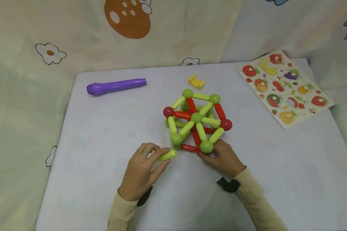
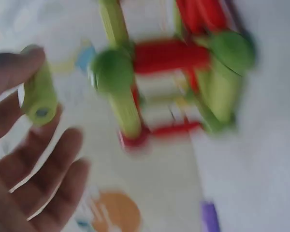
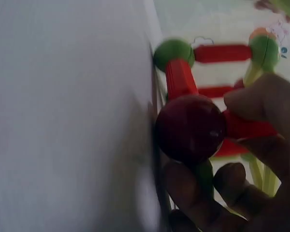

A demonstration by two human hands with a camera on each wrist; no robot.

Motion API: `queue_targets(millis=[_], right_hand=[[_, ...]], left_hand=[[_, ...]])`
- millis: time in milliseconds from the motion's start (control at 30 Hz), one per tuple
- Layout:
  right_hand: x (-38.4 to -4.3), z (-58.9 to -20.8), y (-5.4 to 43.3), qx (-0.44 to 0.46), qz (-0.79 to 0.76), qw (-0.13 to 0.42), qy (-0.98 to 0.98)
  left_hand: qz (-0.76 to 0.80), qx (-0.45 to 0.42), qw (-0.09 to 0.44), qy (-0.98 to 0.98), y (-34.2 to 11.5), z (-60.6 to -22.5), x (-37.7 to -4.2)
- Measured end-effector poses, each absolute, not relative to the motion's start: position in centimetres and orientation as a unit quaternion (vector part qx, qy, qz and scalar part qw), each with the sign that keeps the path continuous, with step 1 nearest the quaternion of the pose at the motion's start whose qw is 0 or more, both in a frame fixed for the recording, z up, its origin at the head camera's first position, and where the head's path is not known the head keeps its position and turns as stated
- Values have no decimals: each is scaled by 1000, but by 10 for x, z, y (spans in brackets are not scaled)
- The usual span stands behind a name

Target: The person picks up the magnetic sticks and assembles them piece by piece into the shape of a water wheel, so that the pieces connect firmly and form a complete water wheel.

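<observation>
A frame of light green and red magnetic rods joined by green and dark red balls [image 1: 196, 118] stands on the white table. Just left of its near corner, my left hand [image 1: 140, 170] pinches a loose light green magnetic rod [image 1: 168, 155] between thumb and fingers. A grey disc shows in that rod's end in the left wrist view, where the rod [image 2: 40, 94] is apart from the frame. At the near right, my right hand [image 1: 224, 157] holds the frame low down. In the right wrist view, its thumb and finger grip a red rod [image 3: 249, 126] beside a dark red ball [image 3: 189, 129].
Behind the frame lies a small yellow block [image 1: 196, 82] with a curved notch. A purple tube with a rounded end [image 1: 115, 86] rests at the back left. At the back right is a fruit puzzle board [image 1: 287, 91]. Printed cloth [image 1: 75, 29] hangs along the table's far edge.
</observation>
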State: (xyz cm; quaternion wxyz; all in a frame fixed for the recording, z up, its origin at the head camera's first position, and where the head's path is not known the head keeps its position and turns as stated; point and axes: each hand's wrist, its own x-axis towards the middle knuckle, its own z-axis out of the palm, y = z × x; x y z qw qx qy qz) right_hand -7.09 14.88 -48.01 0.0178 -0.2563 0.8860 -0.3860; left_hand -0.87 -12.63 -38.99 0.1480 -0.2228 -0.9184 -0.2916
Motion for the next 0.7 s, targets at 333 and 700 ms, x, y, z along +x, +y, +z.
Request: queue_targets(millis=[333, 700], right_hand=[[-74, -480, 159, -292, -423, 47, 856], [-73, -479, 159, -288, -420, 47, 859]], left_hand=[[-172, -303, 190, -918, -74, -395, -36], [-131, -306, 182, -925, -65, -399, -45]])
